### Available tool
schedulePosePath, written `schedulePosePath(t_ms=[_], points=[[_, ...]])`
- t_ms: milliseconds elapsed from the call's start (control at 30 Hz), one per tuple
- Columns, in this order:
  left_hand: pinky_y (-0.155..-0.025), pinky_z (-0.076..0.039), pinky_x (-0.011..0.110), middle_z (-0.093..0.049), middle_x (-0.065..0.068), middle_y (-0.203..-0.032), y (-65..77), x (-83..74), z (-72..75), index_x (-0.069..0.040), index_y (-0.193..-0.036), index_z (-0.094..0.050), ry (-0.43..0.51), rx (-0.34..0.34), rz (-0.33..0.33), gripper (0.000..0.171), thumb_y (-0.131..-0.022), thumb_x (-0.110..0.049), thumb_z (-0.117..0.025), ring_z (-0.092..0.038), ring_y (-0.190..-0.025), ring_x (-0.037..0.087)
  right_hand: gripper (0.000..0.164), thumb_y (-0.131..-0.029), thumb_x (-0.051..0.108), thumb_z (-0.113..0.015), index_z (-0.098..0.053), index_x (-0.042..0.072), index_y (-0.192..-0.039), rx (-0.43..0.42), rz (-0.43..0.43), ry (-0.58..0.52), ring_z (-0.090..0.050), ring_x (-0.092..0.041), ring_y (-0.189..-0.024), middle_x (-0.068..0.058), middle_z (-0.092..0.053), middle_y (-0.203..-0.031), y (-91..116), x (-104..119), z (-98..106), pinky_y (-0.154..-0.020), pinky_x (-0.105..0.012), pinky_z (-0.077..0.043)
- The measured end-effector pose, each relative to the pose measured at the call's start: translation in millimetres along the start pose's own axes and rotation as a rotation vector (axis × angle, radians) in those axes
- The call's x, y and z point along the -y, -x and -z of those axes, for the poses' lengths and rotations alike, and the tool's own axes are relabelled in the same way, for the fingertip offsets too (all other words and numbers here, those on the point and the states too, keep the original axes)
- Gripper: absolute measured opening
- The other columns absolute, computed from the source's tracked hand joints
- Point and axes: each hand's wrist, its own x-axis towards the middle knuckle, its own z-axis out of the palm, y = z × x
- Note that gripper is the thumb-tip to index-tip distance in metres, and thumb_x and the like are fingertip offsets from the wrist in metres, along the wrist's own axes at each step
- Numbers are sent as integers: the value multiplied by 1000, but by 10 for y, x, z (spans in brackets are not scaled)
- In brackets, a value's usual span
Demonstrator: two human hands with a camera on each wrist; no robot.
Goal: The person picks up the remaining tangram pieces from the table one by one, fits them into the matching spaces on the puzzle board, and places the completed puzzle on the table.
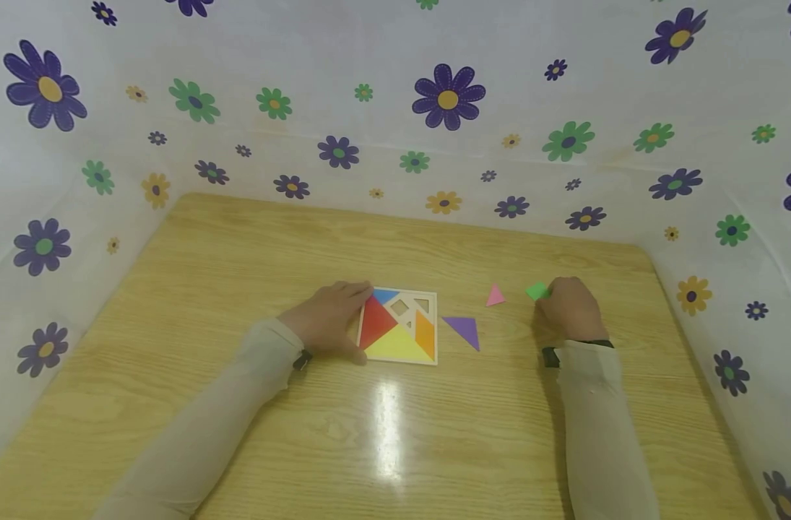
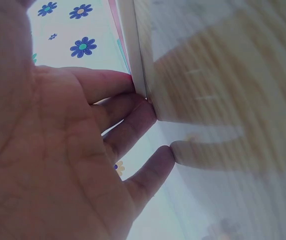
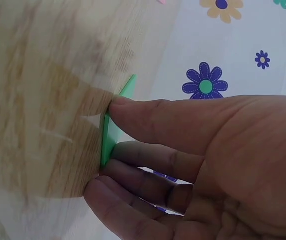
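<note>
A square wooden tangram board point(image 1: 435, 325) lies flat on the table. Blue point(image 1: 386, 295), red point(image 1: 375, 322), yellow point(image 1: 398, 344) and orange point(image 1: 424, 334) pieces sit in it, and bare recesses show at its upper right. My left hand point(image 1: 330, 318) rests along the board's left side, its fingers extended; in the left wrist view fingertips touch the board's edge point(image 2: 134, 45). Out to the right, my right hand point(image 1: 573, 307) pinches a green tangram piece point(image 3: 109, 142) at the tabletop, thumb on one side and fingers on the other.
A purple triangle point(image 1: 464, 331) lies just right of the board, and a pink triangle point(image 1: 495, 295) lies between it and the green piece. The wooden table point(image 1: 343, 433) is bordered at the back and sides by a white flowered cloth point(image 1: 382, 65).
</note>
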Motion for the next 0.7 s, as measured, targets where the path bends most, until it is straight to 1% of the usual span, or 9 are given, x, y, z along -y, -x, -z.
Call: schedulePosePath(t_ms=[133,333,700], points=[[-128,-19,48,-20,4,-172,1,5,-2,-12,-166,-21,-8,4,-1,121,-75,-64,-82,-18,-158,30,21,-92,10,-61,-65,-7,-80,-7,11,-5,-49,-26,-70,-12,-57,-76,4,-10,2,-63,-40,-46],[-128,-19,48,-19,4,-173,13,-1,9,-12,-166,-20,-7,8,0,121,-76,-63,-82,-18,-158,30,20,-92,10,-61,-65,-8,-84,5,17,-6,-49,-27,-72,-13,-59,-79,-2,-29,3,-65,-42,-47],[-128,-18,47,-18,4,-173,26,-10,23,-12,-166,-20,-6,9,0,122,-75,-64,-82,-17,-158,31,17,-91,11,-62,-63,-4,-83,12,9,-20,-49,-26,-73,-10,-55,-79,10,-16,3,-65,-40,-44]])
